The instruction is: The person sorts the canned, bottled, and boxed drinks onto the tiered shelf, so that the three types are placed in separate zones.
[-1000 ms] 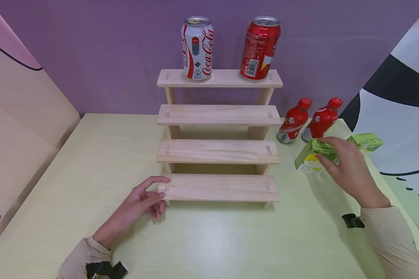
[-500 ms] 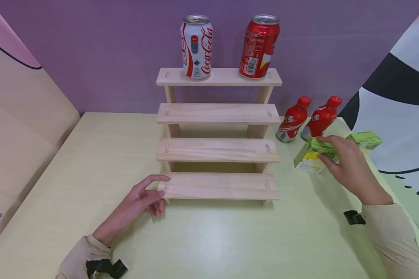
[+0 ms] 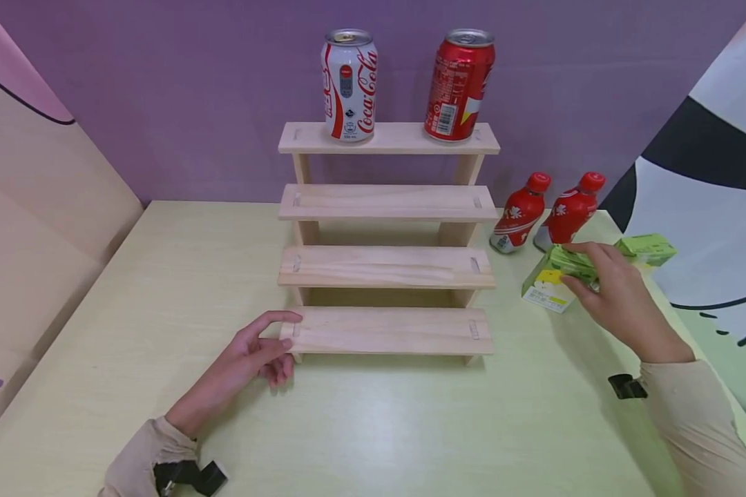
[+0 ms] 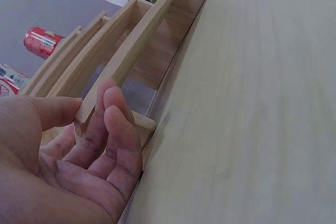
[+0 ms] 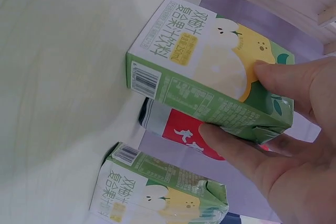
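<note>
The carton [image 3: 548, 288] is at the right of the head view; the right hand [image 3: 624, 304] pinches its upper end between thumb and fingers. It should be fairly light, smooth and easily dented, so a gentle hold on opposite sides near the top seems best. At lower centre, the left hand [image 3: 249, 359], fingers curled, grips the left end of the rack [image 3: 385, 331]. The second carton [image 3: 649, 248], left bottle [image 3: 518, 217] and right bottle [image 3: 570, 215] crowd the carton from above and to the right. The white can [image 3: 350, 90] and red can [image 3: 460, 90] stand at upper centre.
</note>
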Demonstrator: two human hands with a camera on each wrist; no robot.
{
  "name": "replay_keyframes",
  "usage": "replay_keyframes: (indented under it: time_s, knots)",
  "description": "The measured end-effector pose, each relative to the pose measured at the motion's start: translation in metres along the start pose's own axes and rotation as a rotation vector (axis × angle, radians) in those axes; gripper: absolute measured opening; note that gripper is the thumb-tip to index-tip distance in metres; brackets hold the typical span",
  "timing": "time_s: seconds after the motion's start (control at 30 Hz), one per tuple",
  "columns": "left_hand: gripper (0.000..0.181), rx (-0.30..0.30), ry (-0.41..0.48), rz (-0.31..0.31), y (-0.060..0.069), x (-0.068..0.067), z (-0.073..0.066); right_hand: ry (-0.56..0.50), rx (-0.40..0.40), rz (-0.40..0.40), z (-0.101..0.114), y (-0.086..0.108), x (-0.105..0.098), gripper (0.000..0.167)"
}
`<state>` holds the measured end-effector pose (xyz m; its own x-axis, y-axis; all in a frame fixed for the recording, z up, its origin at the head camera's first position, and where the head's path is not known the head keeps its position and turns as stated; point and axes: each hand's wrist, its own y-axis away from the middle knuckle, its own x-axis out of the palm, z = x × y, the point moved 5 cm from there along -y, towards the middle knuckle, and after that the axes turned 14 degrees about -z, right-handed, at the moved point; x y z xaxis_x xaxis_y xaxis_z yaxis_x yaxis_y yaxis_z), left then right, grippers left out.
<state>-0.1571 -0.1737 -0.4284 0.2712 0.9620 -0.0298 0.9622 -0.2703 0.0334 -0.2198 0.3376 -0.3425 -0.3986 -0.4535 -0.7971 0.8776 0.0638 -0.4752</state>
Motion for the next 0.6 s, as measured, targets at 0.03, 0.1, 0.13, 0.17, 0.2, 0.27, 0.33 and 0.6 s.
replay_keyframes:
  time_s: [0.03, 0.1, 0.13, 0.17, 0.2, 0.27, 0.33, 0.6]
  knots:
    - [0.041, -0.002, 0.000, -0.001, -0.0001, 0.0003, 0.0001, -0.002, -0.003, -0.003, -0.0004, 0.0005, 0.0000, 0.059]
    - [0.041, -0.008, -0.004, -0.008, -0.0002, 0.0007, 0.0000, -0.008, -0.010, -0.009, -0.0013, 0.0012, 0.0004, 0.058]
    - [0.041, -0.011, -0.006, -0.011, -0.0002, 0.0008, -0.0001, -0.011, -0.013, -0.011, -0.0016, 0.0015, 0.0007, 0.058]
    - [0.041, -0.014, -0.009, -0.013, -0.0001, 0.0008, -0.0002, -0.014, -0.015, -0.012, -0.0017, 0.0017, 0.0008, 0.058]
    - [0.041, -0.017, -0.012, -0.016, -0.0001, 0.0009, -0.0004, -0.017, -0.018, -0.013, -0.0017, 0.0019, 0.0009, 0.058]
    - [0.041, -0.021, -0.017, -0.018, 0.0001, 0.0010, -0.0007, -0.021, -0.020, -0.011, -0.0015, 0.0023, 0.0008, 0.057]
    - [0.041, -0.021, -0.020, -0.017, 0.0002, 0.0011, -0.0010, -0.021, -0.020, -0.008, -0.0011, 0.0025, 0.0004, 0.057]
    - [0.041, -0.014, -0.019, -0.019, -0.0003, 0.0006, -0.0008, -0.018, -0.061, -0.021, 0.0007, -0.0002, -0.0051, 0.058]
